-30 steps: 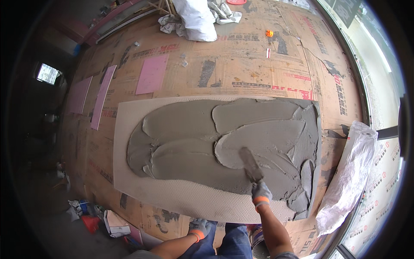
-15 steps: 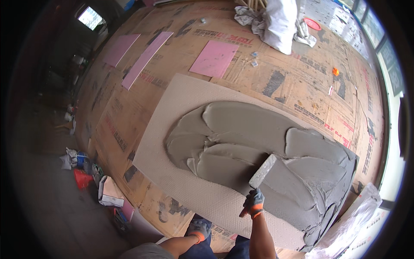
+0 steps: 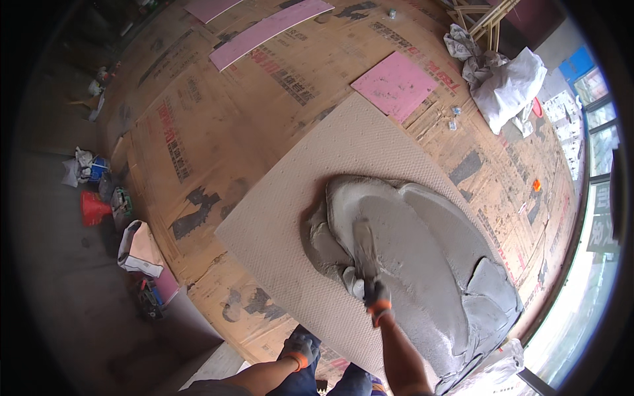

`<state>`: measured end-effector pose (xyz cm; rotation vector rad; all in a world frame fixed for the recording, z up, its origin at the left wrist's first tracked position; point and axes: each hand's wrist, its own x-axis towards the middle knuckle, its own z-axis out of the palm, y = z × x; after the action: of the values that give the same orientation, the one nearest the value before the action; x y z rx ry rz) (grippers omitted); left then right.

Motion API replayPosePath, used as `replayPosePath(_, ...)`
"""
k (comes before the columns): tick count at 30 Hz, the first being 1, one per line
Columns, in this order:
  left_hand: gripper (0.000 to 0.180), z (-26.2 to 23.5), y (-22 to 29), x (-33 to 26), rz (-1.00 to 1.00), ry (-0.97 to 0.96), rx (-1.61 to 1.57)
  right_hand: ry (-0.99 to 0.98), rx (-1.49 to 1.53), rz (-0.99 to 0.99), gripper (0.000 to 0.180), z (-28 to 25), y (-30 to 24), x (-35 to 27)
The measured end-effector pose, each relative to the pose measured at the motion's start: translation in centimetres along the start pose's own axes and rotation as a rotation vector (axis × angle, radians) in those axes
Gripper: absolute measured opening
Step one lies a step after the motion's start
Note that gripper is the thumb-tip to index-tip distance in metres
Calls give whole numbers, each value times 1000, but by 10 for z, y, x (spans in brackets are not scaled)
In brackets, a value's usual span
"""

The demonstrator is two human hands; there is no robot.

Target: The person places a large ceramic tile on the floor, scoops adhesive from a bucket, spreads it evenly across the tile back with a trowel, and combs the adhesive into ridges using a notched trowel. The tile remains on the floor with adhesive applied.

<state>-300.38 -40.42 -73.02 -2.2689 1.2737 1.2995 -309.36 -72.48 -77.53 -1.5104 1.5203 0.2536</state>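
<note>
Head view: in the middle, lying flat on printed cardboard sheeting (image 3: 224,142), a pale dimpled board (image 3: 277,208). Across its right part, a thick, uneven layer of wet grey mortar (image 3: 422,257), smooth in broad strokes, ridged along the edges; bare dimples along the board's left side and near edge. On the mortar, toward the board's middle, a trowel (image 3: 365,249), blade pointing away from the body, somewhat blurred.

Around the trowel's handle, at the board's near side, the right hand (image 3: 378,296), in a dark glove with an orange cuff, fingers wrapped closely about the grip. Just off the board's near edge, the left hand (image 3: 300,348), gloved alike, resting on a knee in dark blue trousers (image 3: 310,376); cannot tell how wide those fingers are.

Just beyond the board's far corner, a squarish pink panel (image 3: 396,86); farther beyond, a long pink strip (image 3: 271,34). Well beyond the board to the right, a rumpled white sack (image 3: 512,89); right of the board, a small orange object (image 3: 537,185), too small to identify. Well left of the board, a red container (image 3: 96,207) and an open paper bag (image 3: 140,247).
</note>
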Motion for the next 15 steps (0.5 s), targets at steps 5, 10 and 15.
replayPosePath(5, 39, -22, -6, 13, 37, -12, 5, -280, 1285, 476, 25, 100, -59, -83)
replayPosePath(10, 46, -37, -22, 12, 139, 73, -14, -432, 577, 160, 41, 54, -153, -56)
replayPosePath(15, 57, -58, -12, 22, -7, -186, 36, -75, -560, -399, 45, -19, -158, 27)
